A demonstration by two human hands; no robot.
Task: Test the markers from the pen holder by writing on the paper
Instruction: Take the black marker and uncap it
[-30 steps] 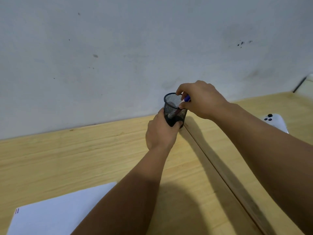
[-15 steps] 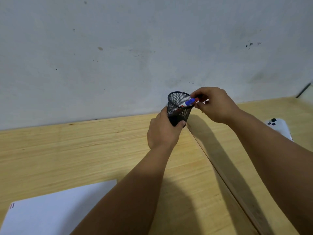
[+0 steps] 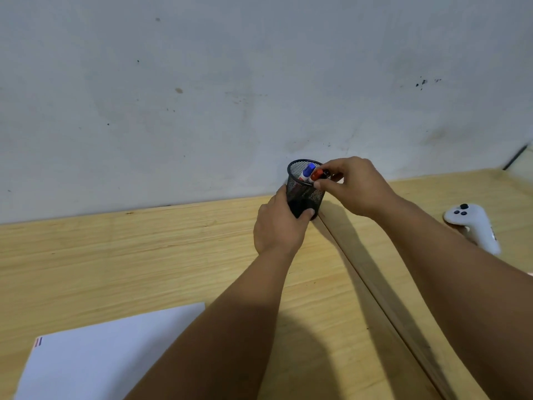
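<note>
A black mesh pen holder [image 3: 297, 184] stands on the wooden table near the wall. My left hand [image 3: 278, 226] grips its lower part from the front. Inside it lean a blue-capped marker [image 3: 308, 170] and a red-capped marker [image 3: 316, 175]. My right hand [image 3: 356, 184] reaches over the rim from the right, its fingertips pinched on the top of the red-capped marker. A dark cap shows just behind the red one, by my fingertips. A white sheet of paper [image 3: 95, 353] lies at the near left, partly covered by my left forearm.
A white game controller [image 3: 473, 223] lies on the table at the right, partly hidden behind my right forearm. A seam [image 3: 375, 293] between two tabletops runs from the holder toward the near right. A grey wall [image 3: 230, 82] closes the back.
My right hand has moved from the blue-capped marker to the red-capped one. The blue marker now leans free in the holder. My left hand stays on the holder.
</note>
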